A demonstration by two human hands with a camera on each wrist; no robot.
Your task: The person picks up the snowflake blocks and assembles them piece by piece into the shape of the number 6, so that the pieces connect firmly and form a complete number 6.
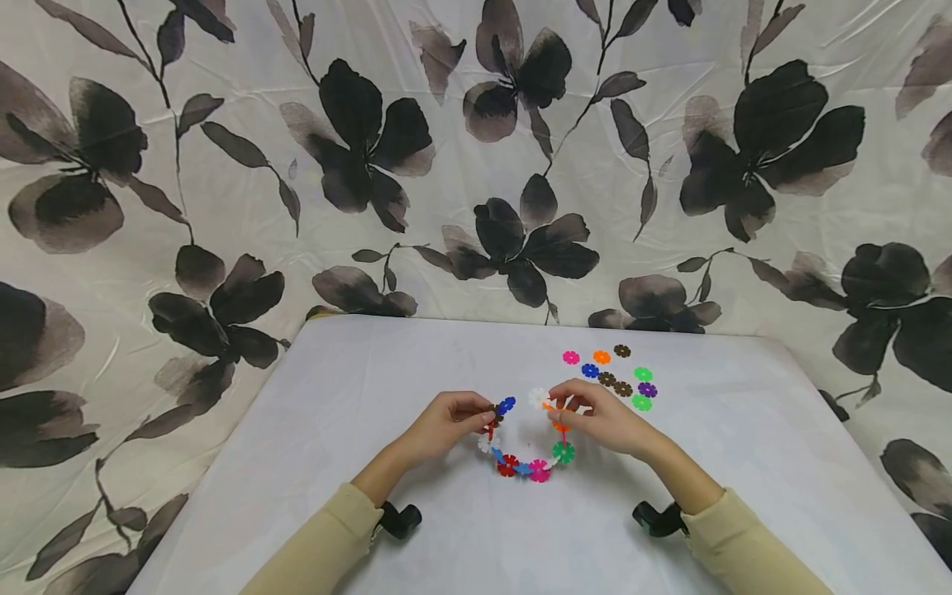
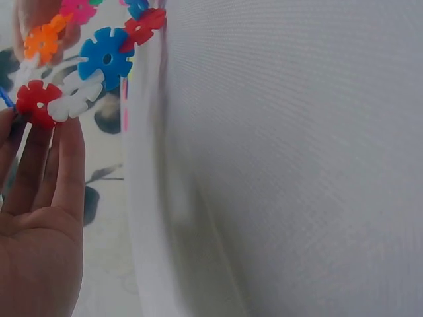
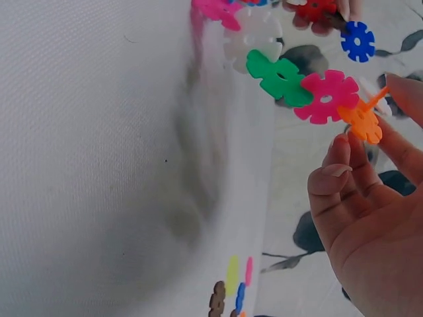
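A chain of notched plastic snowflake discs, with a pink disc point(image 1: 540, 472) and a green disc point(image 1: 563, 452) among them, curves in an open loop between both hands above the table. My left hand point(image 1: 451, 420) pinches its left end, where a dark blue disc point(image 1: 507, 405) sticks out beyond the fingertips. In the left wrist view, a red disc point(image 2: 38, 104) lies against those fingers. At the other end, my right hand point(image 1: 602, 417) holds orange discs between thumb and fingers; one orange disc point(image 3: 365, 125) shows plainly from the right wrist. Beside these fingertips is a white disc point(image 1: 537, 398).
Several loose discs lie on the white table point(image 1: 357, 364) beyond my right hand, including a purple disc point(image 1: 648, 389), a pink disc point(image 1: 571, 358) and a brown disc point(image 1: 621, 351). A floral cloth point(image 1: 654, 49) hangs behind the table's far edge.
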